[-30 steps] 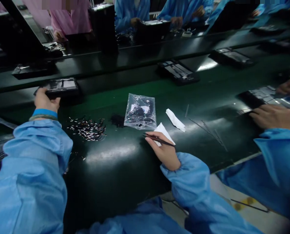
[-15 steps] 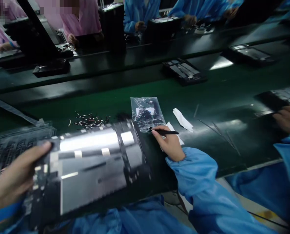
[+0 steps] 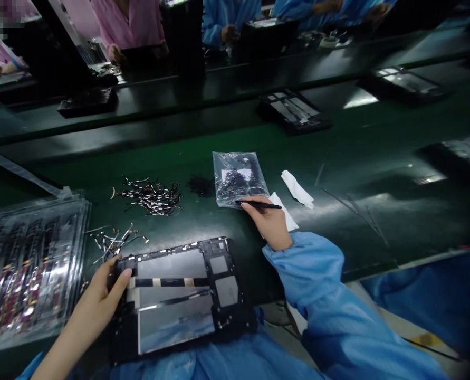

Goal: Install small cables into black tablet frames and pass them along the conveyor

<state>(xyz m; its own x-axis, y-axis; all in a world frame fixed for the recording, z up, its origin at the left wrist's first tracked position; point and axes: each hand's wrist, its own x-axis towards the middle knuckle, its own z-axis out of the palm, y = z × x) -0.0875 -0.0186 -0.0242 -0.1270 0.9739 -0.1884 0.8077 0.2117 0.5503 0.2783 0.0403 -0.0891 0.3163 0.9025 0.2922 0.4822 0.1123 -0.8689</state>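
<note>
My left hand [image 3: 104,287] grips the upper left corner of an opened tablet housing [image 3: 175,324], thumb on top. The housing lies at the table's front edge, with a black ribbon cable and grey panels showing inside. My right hand [image 3: 269,224] is closed around black tweezers [image 3: 264,205], their tip pointing left over the lower edge of a clear plastic bag [image 3: 240,182]. Small dark pieces and a white label show in the bag. Whether anything sits in the tweezer tip is too small to tell. Beyond the housing lies a heap of short cables [image 3: 151,195].
Clear trays of parts [image 3: 32,264] stand at the left. Loose cables [image 3: 116,243] lie beside them, and a dark pile [image 3: 201,186] is left of the bag. White paper strips [image 3: 297,189] lie right. More housings [image 3: 292,111] rest farther back. Co-workers sit across the table.
My left hand has brought the tablet housing down and to the right onto the table's front edge. My right hand stays by the bag with the tweezers. A co-worker's hand at right has left the view.
</note>
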